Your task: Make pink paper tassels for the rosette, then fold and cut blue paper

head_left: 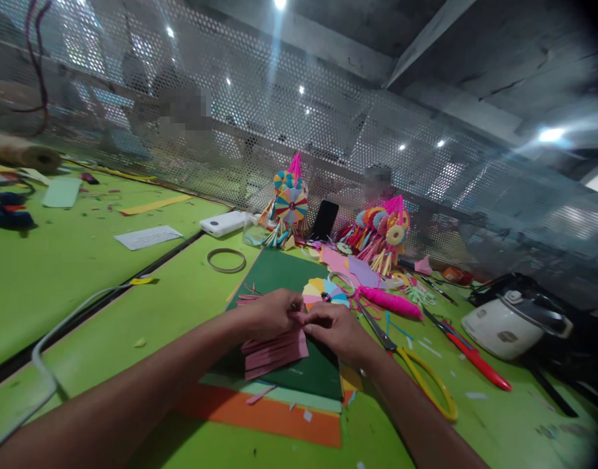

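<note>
My left hand (pixel 268 314) and my right hand (pixel 335 329) meet over a dark green sheet (pixel 299 371), and both pinch the top edge of a pink paper piece (pixel 274 352) cut into fringe strips. The fringe hangs down toward me below my fingers. A multicoloured paper fan disc (pixel 323 290) lies just beyond my hands. Yellow-handled scissors (pixel 416 371) rest right of my right wrist.
Orange (pixel 260 412) and pale green sheets lie under the dark one. Red-handled scissors (pixel 468 352), a pink tassel (pixel 389 302), two paper ornaments (pixel 289 203) (pixel 383 236), a phone (pixel 324 220), a power bank (pixel 223 223), a tape ring (pixel 225 260), a white cooker (pixel 514 320) and a mesh screen behind.
</note>
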A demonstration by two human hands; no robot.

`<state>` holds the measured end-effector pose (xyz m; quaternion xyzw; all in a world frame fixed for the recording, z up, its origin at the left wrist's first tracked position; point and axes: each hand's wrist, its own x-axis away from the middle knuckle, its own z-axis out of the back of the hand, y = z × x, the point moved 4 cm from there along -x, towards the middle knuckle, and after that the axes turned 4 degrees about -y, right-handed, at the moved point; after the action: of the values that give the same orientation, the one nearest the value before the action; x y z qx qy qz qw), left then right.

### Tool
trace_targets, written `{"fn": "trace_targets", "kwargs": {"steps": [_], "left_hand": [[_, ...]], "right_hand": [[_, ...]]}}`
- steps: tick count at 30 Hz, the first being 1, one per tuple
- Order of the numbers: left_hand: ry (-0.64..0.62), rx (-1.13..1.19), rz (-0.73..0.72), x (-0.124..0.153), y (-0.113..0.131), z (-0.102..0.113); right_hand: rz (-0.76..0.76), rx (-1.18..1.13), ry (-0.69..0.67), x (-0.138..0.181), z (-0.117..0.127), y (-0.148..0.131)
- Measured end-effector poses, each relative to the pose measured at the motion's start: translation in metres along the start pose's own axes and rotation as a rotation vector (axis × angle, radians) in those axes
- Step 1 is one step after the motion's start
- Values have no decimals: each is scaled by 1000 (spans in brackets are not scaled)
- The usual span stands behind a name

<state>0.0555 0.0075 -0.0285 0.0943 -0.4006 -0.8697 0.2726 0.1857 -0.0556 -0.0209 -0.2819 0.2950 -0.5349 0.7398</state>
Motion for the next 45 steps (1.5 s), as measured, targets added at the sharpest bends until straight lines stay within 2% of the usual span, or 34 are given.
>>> {"fn": "trace_targets", "kwargs": {"steps": [7,14,21,26,33,36,41,45], "left_hand": [[-25,-37,-21,-1,-1,-1],[-65,-6,-41,1,0,0],[-62,-51,-23,2,2,4],[-116,-47,18,3,5,4],[-167,5,77,12,18,10],[-127,37,89,10,14,11],[-59,54,-27,2,6,10],[-24,47,34,0,-1,8]], "right_hand": [[39,-42,-47,1,1,-1],[21,20,-10,1,-1,0],[58,34,6,2,0,-2],[78,28,24,2,0,-3],[29,-25,12,3,1,-1],[8,-18,13,3,2,0],[0,-19,6,3,2,-1],[-20,-20,27,3,1,-1]]}}
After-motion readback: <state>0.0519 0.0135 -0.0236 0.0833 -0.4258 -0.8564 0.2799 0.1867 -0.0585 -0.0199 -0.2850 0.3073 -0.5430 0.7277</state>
